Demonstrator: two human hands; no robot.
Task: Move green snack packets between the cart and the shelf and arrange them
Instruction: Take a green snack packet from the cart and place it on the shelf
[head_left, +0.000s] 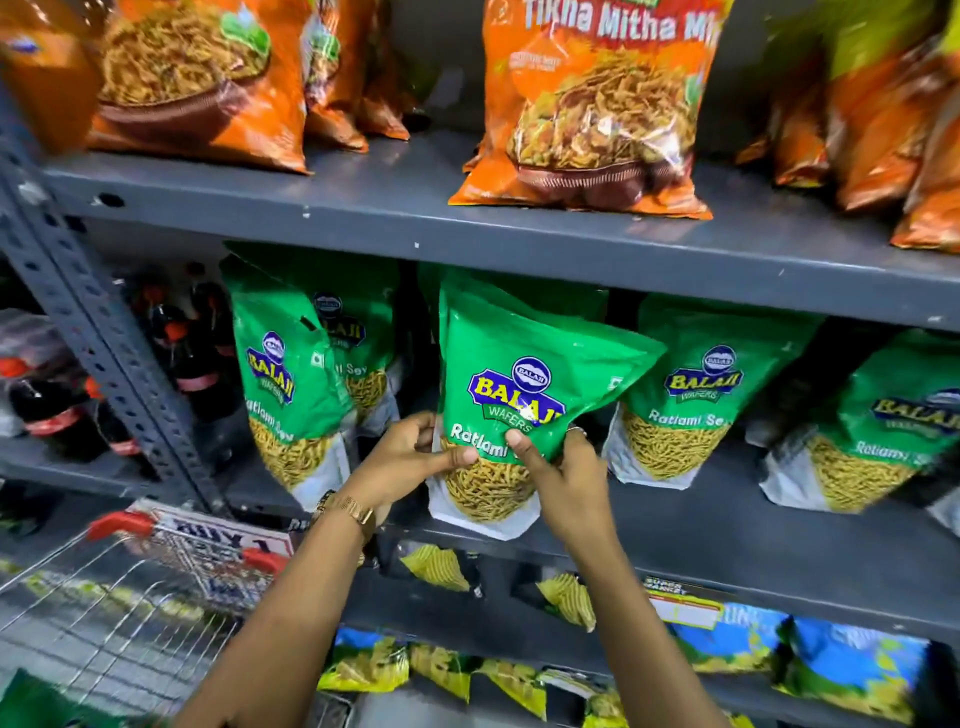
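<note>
1. Both hands closed on one green packet (524, 384), held upright at the middle shelf (727, 540), front facing outward.
2. Left hand (410, 457) pinching the packet's lower left edge, thumb across the front, fingers curled behind; gold watch (349, 506) on that wrist.
3. Right hand (561, 467) gripping the lower right side, thumb pressed just under the printed name, ring finger showing at the edge. Held low on both sides, probably to steer the base squarely onto the shelf and keep the label readable.
4. Packet bottom touching or just above the shelf front; cannot tell which. Top corner bent rightward, overlapping the neighbouring green packet (691, 395).
5. More green packets standing left (285, 384) and far right (872, 441), all label-out, so a gap in the row is likely being filled.
6. Wire cart (119, 597) low on the left, near the left forearm; a green shape at its bottom corner, too blurred to name.
7. Orange packets (597, 114) on the shelf above, dark bottles (192, 353) beyond the upright on the left, neither touched.
8. Next need, likely: push back and straighten so the front stands flush with its neighbours.
</note>
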